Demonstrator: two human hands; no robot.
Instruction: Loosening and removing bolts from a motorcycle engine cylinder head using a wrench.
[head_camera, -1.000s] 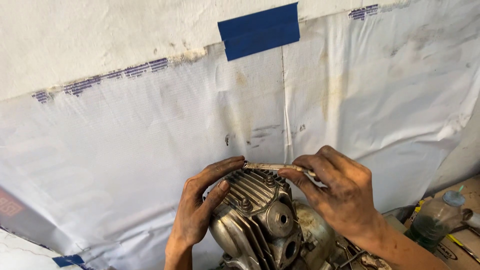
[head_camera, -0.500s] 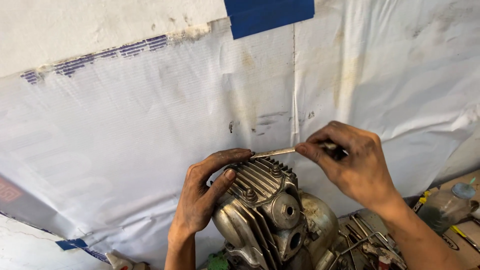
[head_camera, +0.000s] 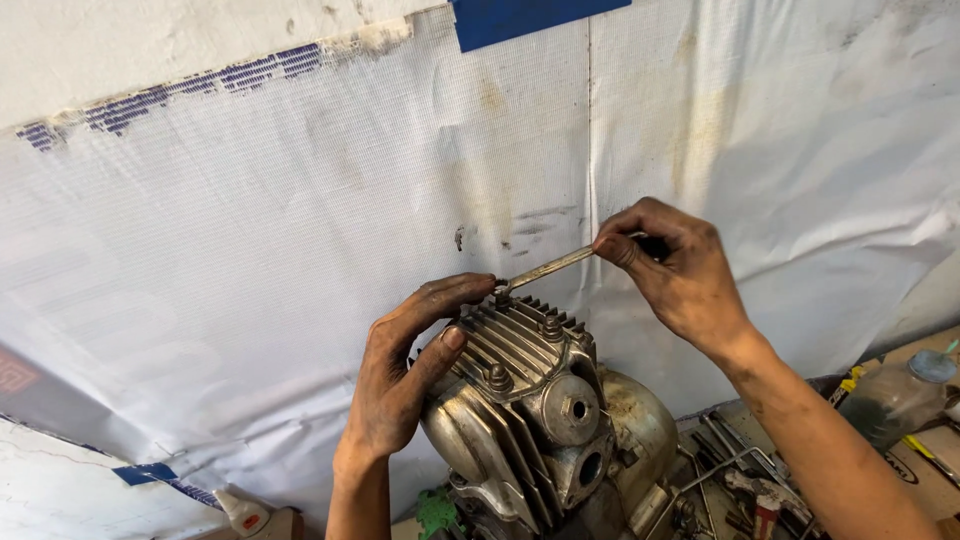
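At the far left, low in the view, a small white squeeze bottle (head_camera: 240, 512) with a red label stands against the white woven sheet (head_camera: 250, 300) that hangs behind everything; strips of blue tape (head_camera: 520, 15) hold the sheet at its top edge.

The person's left hand (head_camera: 405, 375) reaches up from below, greasy and dark. Its fingers lie together, stretched over the upper left side of the finned engine cylinder head (head_camera: 520, 390), with the thumb pressed on the fins and the fingertips touching the near end of a slim metal wrench (head_camera: 548, 268). The head is grey cast metal with cooling fins, several nuts on top and round ports on its right face; it sits at the middle bottom of the view.

The wrench slants up to the right from a nut at the head's top rear edge. The right hand (head_camera: 675, 275) pinches its far end between thumb and bent fingers.

Further right, loose metal tools (head_camera: 735, 470) lie on the bench, and a clear plastic bottle (head_camera: 900, 395) stands near the edge.
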